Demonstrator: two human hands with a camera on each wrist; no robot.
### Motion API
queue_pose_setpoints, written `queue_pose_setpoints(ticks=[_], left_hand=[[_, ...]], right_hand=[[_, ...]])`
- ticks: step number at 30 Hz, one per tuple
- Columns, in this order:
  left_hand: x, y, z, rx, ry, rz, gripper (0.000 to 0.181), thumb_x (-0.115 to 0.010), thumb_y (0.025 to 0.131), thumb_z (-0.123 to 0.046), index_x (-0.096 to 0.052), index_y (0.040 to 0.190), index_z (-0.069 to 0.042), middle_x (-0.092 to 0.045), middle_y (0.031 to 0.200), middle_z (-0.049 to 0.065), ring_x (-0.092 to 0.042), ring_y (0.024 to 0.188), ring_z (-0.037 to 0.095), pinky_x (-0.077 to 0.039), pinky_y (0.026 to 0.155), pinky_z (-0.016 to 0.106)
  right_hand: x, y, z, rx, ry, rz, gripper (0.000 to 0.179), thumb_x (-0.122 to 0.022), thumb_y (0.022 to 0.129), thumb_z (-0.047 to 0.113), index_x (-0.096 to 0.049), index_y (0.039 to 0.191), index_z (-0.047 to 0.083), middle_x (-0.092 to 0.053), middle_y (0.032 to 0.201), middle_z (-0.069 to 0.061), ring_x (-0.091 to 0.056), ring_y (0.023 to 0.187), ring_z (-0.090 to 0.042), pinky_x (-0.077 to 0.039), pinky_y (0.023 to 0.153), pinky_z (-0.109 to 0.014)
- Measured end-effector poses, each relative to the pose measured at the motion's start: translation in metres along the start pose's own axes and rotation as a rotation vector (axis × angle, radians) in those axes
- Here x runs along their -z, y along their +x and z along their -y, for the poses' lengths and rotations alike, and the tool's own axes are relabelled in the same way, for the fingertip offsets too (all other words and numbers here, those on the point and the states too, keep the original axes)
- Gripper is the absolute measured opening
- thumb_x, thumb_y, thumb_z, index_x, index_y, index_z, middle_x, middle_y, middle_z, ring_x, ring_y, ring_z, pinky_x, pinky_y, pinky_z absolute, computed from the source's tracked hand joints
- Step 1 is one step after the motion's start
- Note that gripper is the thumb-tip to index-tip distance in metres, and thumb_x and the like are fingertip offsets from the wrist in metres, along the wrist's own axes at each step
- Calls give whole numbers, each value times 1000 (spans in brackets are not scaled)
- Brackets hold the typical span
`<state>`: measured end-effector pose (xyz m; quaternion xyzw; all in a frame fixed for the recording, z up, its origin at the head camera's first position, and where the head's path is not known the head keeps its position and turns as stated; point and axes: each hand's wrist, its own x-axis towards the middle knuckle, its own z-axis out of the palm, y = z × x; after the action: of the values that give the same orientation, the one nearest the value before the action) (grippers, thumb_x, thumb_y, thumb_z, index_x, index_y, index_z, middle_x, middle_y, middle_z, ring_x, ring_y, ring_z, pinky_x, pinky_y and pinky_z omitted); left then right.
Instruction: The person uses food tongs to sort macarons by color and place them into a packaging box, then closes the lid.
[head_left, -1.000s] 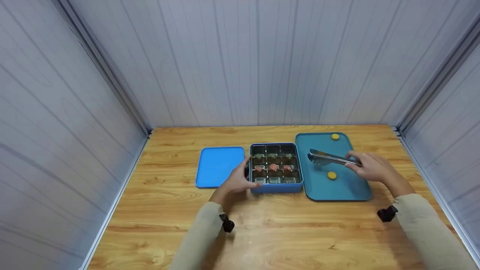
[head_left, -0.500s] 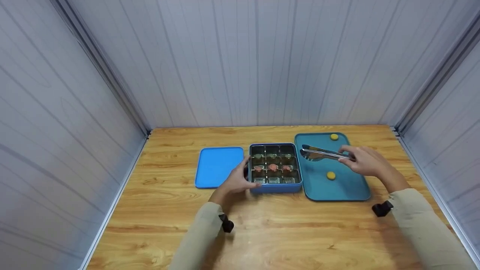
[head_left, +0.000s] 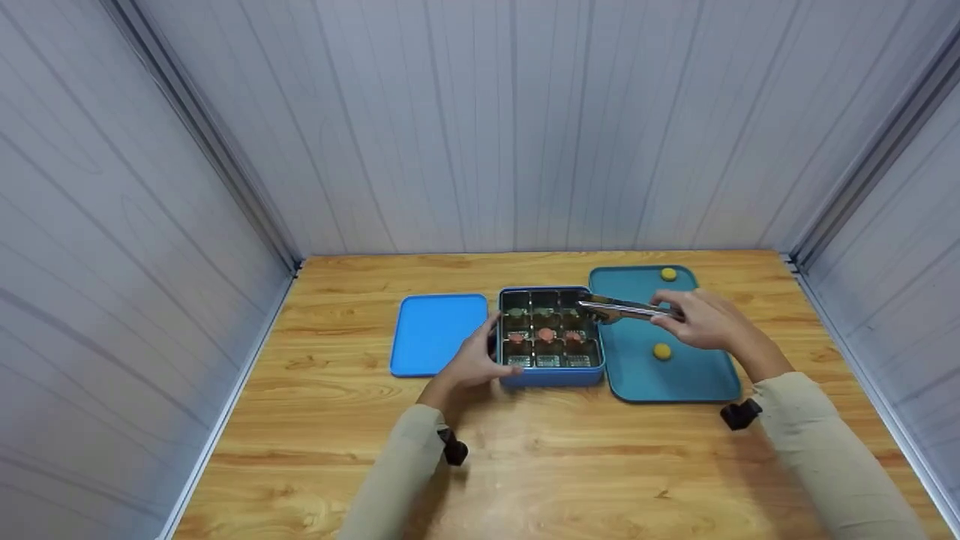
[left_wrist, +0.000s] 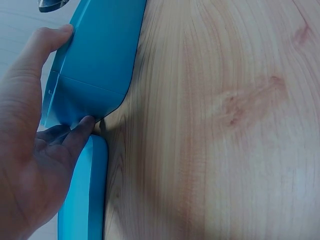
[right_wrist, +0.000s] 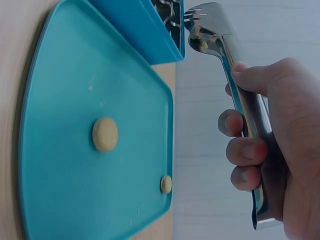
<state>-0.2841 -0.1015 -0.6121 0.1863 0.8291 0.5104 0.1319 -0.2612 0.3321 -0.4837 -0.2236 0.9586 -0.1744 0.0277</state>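
Note:
My left hand holds the near left corner of a blue box, thumb on the front rim and fingers along the left side. A divided dark insert in the box carries greenish round pieces at the back and pink round pieces, such as one pink macaron-like piece, in the middle row. My right hand grips metal serving tongs. Their tips reach over the box's right rim, near the back right compartments. A yellowish patch shows between the tips in the right wrist view; I cannot tell whether it is a piece or a reflection.
Right of the box lies a teal tray. On it are two yellow macaron-like pieces, one near the middle and one at the back. A flat blue lid lies left of the box. Pale panels wall in the wooden table.
My right hand has carried the tongs leftward from above the teal tray to over the box's right edge. My left hand and the box have stayed in place.

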Motion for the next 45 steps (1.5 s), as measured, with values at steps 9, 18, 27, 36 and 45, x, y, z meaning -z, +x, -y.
queue_pose_setpoints(ticks=[9, 18, 27, 36, 45], left_hand=[[-1, -4, -18, 36, -85, 24, 125, -95, 92, -20, -9, 182, -6, -33, 184, 26, -45, 166, 44, -46, 132, 58], [0, -6, -20, 51, -42, 6, 126, -97, 90, -23, -13, 182, -8, -33, 183, 27, -39, 170, 44, -35, 139, 58], [-1, 6, 13, 16, 15, 9, 134, -99, 84, -51, -16, 183, -17, -34, 184, 23, -41, 169, 43, -42, 134, 61], [2, -6, -15, 48, -5, 10, 127, -97, 89, -34, -14, 182, -9, -32, 184, 26, -39, 168, 47, -38, 135, 64], [0, -6, -18, 77, 7, 3, 123, -95, 91, -27, -14, 183, -14, -29, 186, 25, -33, 172, 45, -34, 138, 64]], right_hand=[[-5, 13, 20, 47, -19, 7, 29, -68, 114, 33, -75, 131, 10, -50, 63, 4, -37, 53, -11, -28, 54, -28], [-13, 23, 38, 83, -33, 29, 27, -68, 114, 34, -75, 129, 13, -49, 62, 6, -34, 52, -9, -24, 53, -27], [-25, 32, 55, 142, -25, 20, 29, -69, 113, 35, -76, 129, 12, -47, 59, 5, -29, 51, -8, -19, 52, -26], [-39, 41, 71, 161, -1, 34, 28, -69, 113, 33, -76, 130, 12, -50, 61, 4, -33, 53, -8, -24, 54, -27], [-54, 46, 82, 151, -11, 70, 36, -67, 114, 36, -75, 137, 10, -53, 62, 3, -35, 54, -8, -29, 57, -27]])
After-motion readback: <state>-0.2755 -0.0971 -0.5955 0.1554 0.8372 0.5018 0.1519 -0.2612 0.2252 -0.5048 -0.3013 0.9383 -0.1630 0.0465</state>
